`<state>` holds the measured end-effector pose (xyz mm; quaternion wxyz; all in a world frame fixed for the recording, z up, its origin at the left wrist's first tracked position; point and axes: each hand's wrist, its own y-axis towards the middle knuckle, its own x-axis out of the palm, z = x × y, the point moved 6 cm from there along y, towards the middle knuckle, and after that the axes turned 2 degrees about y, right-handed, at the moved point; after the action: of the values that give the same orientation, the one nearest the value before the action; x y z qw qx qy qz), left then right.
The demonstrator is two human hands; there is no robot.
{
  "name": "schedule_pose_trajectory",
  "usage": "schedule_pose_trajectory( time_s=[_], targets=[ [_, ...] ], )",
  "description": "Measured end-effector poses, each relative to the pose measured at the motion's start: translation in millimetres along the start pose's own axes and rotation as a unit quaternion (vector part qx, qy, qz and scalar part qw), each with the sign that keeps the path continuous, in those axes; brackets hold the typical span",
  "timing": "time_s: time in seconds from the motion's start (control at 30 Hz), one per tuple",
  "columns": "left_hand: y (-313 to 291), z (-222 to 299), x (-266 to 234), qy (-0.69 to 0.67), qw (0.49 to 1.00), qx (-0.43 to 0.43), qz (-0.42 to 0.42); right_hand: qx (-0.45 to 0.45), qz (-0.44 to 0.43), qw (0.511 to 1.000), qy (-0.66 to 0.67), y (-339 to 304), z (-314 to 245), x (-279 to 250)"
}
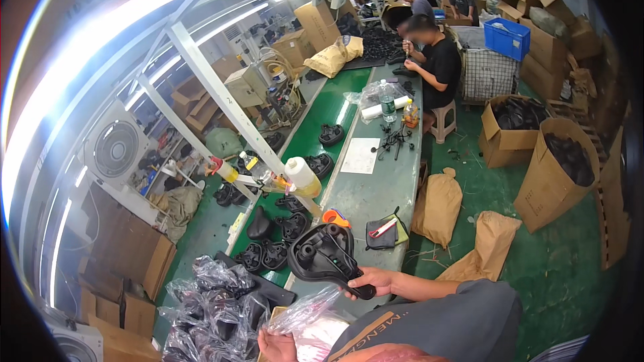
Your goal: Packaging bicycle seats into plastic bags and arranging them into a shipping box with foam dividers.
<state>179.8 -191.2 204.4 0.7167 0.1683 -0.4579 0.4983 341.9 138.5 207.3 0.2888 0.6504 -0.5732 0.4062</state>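
Hanging before a green belt point(357, 86) in the head view, a saddle point(322, 261) was gripped at its narrow end by the right hand point(369, 283). The left hand point(278, 346) was partly curled beside a clear bag point(305, 310); whether that was pinched could not be told. Other saddles point(293, 226) were spread on the belt.

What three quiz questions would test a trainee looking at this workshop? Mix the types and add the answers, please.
1. Which of the wearer's hands grips the black saddle?
2. True or false: the red and white cutter lies on the dark pouch.
3. What colour is the open crate at the upper right: a) red, b) blue or c) yellow?

Key:
1. The right hand.
2. True.
3. b) blue.
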Motion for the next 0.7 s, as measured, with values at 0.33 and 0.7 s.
schedule_pose_trajectory(
  time_s=[0.33, 0.7],
  targets=[
    [37, -74, 166, 0.556, 0.792, 0.249, -0.041, -0.01, 0.074, 0.68, -0.729, 42, -17, -34],
    [79, -116, -46, 0.587, 0.778, 0.079, 0.209, -0.037, 0.068, 0.694, -0.716, 160, 15, -183]
  ],
)
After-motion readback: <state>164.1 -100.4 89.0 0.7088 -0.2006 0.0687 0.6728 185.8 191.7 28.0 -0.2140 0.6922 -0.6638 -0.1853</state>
